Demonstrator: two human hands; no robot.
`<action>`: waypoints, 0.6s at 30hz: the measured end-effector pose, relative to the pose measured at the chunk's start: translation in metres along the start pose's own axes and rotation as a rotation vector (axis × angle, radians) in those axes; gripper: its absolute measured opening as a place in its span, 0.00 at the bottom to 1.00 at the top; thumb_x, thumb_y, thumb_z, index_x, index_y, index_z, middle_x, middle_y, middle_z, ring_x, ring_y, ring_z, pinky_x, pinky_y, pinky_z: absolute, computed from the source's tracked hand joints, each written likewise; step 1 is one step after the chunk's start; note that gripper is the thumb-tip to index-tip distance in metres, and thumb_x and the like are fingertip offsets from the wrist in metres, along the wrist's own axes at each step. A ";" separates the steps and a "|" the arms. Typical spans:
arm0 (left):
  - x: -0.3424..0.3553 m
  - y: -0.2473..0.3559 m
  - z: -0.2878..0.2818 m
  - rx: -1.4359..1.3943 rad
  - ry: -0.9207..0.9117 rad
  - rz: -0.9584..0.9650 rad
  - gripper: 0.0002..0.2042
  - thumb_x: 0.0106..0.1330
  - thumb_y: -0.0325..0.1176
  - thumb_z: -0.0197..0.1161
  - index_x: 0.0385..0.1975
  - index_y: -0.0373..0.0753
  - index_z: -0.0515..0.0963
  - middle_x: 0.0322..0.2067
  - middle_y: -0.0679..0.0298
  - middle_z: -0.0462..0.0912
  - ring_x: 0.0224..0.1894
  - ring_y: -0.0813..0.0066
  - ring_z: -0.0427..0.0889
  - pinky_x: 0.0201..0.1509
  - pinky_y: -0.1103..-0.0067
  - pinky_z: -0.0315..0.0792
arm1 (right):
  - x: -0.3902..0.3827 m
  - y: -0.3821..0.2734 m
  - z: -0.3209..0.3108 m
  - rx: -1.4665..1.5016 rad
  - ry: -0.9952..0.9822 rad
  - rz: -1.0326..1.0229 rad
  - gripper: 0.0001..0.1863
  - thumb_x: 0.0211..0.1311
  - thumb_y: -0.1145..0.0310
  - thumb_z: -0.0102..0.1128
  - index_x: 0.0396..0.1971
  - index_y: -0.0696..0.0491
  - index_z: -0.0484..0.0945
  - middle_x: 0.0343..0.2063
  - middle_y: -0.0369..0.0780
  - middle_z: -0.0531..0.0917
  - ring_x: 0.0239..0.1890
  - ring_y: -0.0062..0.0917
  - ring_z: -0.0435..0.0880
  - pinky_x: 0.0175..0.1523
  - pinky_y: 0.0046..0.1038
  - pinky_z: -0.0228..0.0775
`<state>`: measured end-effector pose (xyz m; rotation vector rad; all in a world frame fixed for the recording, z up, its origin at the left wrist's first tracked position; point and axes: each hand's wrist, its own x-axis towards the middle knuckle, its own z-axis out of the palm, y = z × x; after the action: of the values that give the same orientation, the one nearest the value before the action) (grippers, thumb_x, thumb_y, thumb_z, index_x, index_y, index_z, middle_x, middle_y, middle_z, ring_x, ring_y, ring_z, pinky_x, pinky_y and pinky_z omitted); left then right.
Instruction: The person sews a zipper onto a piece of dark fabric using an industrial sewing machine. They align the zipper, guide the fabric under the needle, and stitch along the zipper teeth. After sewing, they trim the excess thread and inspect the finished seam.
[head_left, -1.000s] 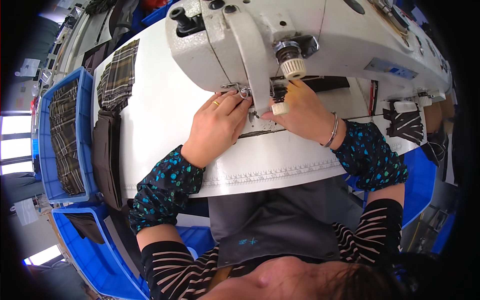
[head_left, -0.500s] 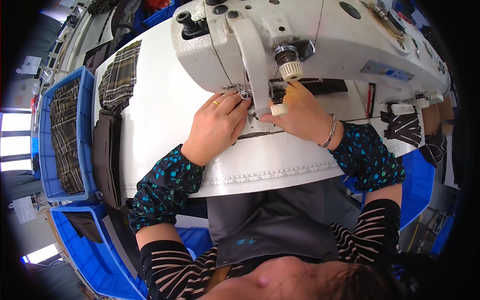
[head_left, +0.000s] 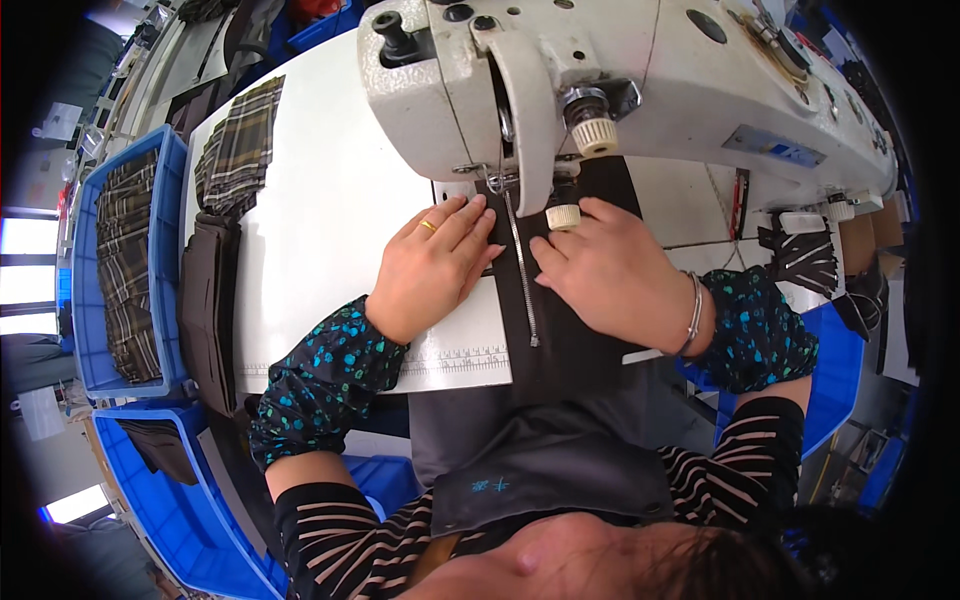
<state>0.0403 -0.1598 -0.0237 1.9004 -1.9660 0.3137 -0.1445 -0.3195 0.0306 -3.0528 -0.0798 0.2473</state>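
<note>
A dark brown fabric piece [head_left: 580,340] lies under the white sewing machine [head_left: 620,60] and hangs over the table's front edge. A silver-toothed zipper [head_left: 526,285] runs along it from the presser foot toward me. My left hand [head_left: 428,262] lies flat left of the zipper, fingers stretched out together, their tips at the fabric's edge close to the needle area. Bent fingers of my right hand [head_left: 608,272] press and hold the fabric right of the zipper, beside a cream knob [head_left: 563,216]. What lies beneath the right fingertips is hidden.
Folded plaid cloth [head_left: 240,140] and a dark fabric stack [head_left: 208,310] sit at the table's left. A blue bin [head_left: 172,260] holds more plaid pieces; another blue bin [head_left: 160,490] stands nearer. Several zippers [head_left: 800,255] lie at the right. A ruler strip [head_left: 450,361] borders the front.
The dark fabric with the zipper now extends from under the machine toward me, over the table edge. My right hand has come nearer and onto it; my left hand shifted slightly.
</note>
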 end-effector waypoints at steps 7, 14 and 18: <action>-0.001 0.006 -0.008 0.019 -0.078 -0.039 0.31 0.56 0.49 0.76 0.55 0.33 0.83 0.58 0.57 0.84 0.60 0.59 0.83 0.61 0.69 0.78 | 0.008 0.017 0.039 0.043 0.435 -0.032 0.39 0.44 0.45 0.75 0.57 0.50 0.82 0.57 0.39 0.83 0.56 0.35 0.81 0.63 0.36 0.70; -0.004 0.021 -0.006 0.076 -0.112 -0.113 0.40 0.51 0.58 0.74 0.60 0.33 0.80 0.61 0.56 0.81 0.67 0.56 0.76 0.68 0.65 0.72 | 0.009 0.017 0.044 0.023 0.511 -0.043 0.35 0.41 0.42 0.76 0.47 0.51 0.85 0.50 0.42 0.83 0.62 0.40 0.78 0.66 0.46 0.71; -0.003 0.023 -0.008 0.072 -0.142 -0.143 0.41 0.51 0.60 0.72 0.60 0.35 0.79 0.62 0.57 0.80 0.69 0.56 0.75 0.68 0.64 0.71 | 0.012 0.021 0.042 0.064 0.510 -0.059 0.36 0.40 0.41 0.75 0.47 0.50 0.85 0.49 0.42 0.83 0.61 0.39 0.79 0.67 0.46 0.70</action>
<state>0.0180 -0.1527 -0.0150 2.1503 -1.9156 0.2170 -0.1389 -0.3367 -0.0143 -2.9376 -0.1254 -0.5200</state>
